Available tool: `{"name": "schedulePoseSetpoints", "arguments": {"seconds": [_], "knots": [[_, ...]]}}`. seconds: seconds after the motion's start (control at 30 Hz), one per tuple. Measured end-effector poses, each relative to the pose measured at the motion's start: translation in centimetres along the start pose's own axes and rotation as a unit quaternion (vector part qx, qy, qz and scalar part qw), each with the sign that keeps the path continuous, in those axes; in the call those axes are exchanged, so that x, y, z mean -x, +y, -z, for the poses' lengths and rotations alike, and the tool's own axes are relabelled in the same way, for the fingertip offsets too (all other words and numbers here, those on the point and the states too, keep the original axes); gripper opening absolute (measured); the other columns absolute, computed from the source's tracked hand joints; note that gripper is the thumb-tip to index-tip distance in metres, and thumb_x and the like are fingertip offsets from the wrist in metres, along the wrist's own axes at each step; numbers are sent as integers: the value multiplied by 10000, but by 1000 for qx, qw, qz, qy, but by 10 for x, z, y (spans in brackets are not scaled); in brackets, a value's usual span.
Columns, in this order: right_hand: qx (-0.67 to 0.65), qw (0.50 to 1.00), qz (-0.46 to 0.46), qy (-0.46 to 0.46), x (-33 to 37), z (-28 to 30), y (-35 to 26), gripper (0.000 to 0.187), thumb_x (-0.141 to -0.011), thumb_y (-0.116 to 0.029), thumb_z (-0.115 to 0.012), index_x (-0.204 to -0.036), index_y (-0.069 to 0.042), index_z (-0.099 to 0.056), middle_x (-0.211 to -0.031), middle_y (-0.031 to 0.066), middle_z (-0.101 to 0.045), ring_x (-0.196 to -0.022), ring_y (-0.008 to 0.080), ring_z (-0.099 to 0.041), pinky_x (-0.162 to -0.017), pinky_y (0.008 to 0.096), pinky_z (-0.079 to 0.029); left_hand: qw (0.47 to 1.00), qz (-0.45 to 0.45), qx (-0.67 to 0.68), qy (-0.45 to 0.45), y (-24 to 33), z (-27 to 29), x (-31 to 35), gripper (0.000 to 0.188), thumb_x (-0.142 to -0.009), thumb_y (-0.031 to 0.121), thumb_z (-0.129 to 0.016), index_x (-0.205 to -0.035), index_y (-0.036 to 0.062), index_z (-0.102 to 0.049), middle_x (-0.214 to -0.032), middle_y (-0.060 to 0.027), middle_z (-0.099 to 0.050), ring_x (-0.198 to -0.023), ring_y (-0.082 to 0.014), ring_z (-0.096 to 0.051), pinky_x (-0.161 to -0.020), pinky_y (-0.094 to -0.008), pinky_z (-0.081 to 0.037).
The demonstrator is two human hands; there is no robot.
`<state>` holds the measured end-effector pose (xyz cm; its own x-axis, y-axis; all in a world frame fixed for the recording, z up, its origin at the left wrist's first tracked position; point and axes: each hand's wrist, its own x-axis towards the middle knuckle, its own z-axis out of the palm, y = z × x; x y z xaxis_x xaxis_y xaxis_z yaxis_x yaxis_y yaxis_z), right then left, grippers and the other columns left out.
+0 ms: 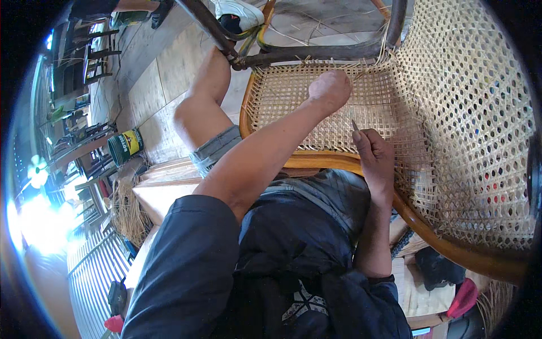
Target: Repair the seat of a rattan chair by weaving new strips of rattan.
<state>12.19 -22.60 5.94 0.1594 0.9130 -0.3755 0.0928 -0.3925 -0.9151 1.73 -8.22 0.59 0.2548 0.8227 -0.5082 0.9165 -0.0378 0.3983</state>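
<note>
A cane chair lies across my lap, its woven seat [282, 107] in front of me and its woven back [468, 113] rising at the right. My left hand [329, 90] is closed in a fist over the far part of the seat, close to the dark rail [322, 53]. Its fingers are turned away, so what they grip is hidden. Nearer to me, my right hand [375, 155] holds a small pointed tool [354, 125] upright, thumb along it, its tip just above the weave. Only the thin tip shows; the rest lies inside the hand.
Loose cane strands [305, 34] lie on the floor beyond the chair. At the left are a dark green bucket [125, 147] with a yellow label and a bundle of cane fibres [127, 209]. A pink cloth-like item [464, 298] and a black bag-like item [437, 268] sit at the lower right.
</note>
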Motion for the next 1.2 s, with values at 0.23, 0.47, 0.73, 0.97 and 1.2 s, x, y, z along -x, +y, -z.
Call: {"name": "schedulePoseSetpoints", "arguments": {"seconds": [0.23,0.47,0.73,0.97,1.2], "knots": [[-3,1000,-2,19,1,-1,-3,264,-874,-238,-556,-756,-2,-563,-541,44,-448,-507,94,-405,-472,271,-346,899,-320,-297,-4,-18,-8,-39,178,-774,154,-526,-775,-8,-599,-668,-187,-601,-599,-298,-603,-526,-406,-477],[33,999,8,20,-4,-2,-4,250,-867,-236,-570,-782,-1,-574,-555,36,-467,-513,87,-414,-471,270,-350,796,230,528,-189,-6,21,-41,188,-792,86,-474,-606,85,-446,-514,-19,-427,-376,-134,-372,-319,-278,-252],[37,995,-17,94,-21,4,0,200,-850,-198,-587,-863,1,-577,-588,30,-505,-541,86,-434,-503,263,-371,968,-80,-236,-38,-22,32,5,165,-791,179,-479,-822,69,-598,-732,-125,-620,-613,-241,-599,-763,-448,-429],[337,931,-38,139,-102,-8,-8,245,-874,-163,-509,-1058,-19,-580,-859,156,-636,-716,236,-617,-659,334,-491,978,-104,-171,48,-44,23,28,268,-841,293,-459,-811,85,-626,-748,-108,-638,-767,-268,-621,-746,-435,-437],[406,913,-47,-5,-156,-13,-14,173,-841,-153,-549,-981,-108,-639,-887,143,-642,-795,243,-618,-707,336,-466,955,-257,-133,64,-72,22,28,203,-771,261,-535,-639,136,-626,-657,-54,-634,-678,-211,-624,-642,-377,-445]]}}
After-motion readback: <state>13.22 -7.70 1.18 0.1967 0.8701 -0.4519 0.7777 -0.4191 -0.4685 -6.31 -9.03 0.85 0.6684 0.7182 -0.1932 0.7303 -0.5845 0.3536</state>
